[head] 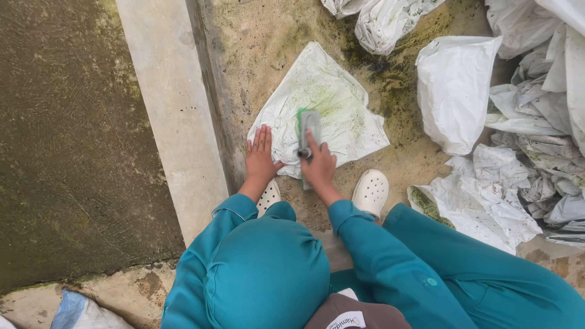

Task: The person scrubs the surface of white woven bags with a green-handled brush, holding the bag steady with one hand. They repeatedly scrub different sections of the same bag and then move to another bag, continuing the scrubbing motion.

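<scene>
A white plastic sheet (332, 106) stained green lies spread flat on the wet, algae-stained concrete floor (262, 36). My left hand (261, 157) rests flat on the sheet's near left corner, fingers stretched out and holding nothing. Beside it, my right hand (319, 166) is closed around the handle of a scrubbing brush (308, 127) with a green underside. The brush lies bristles-down near the middle of the sheet. Teal sleeves cover both arms, and white perforated clogs (372, 192) stand just behind the sheet.
A raised concrete kerb (173, 122) runs along the left, with a dark green-stained surface (67, 134) beyond it. Crumpled white plastic sheets (530, 122) are piled at the right and top. A blue and white bag (79, 312) lies at the bottom left.
</scene>
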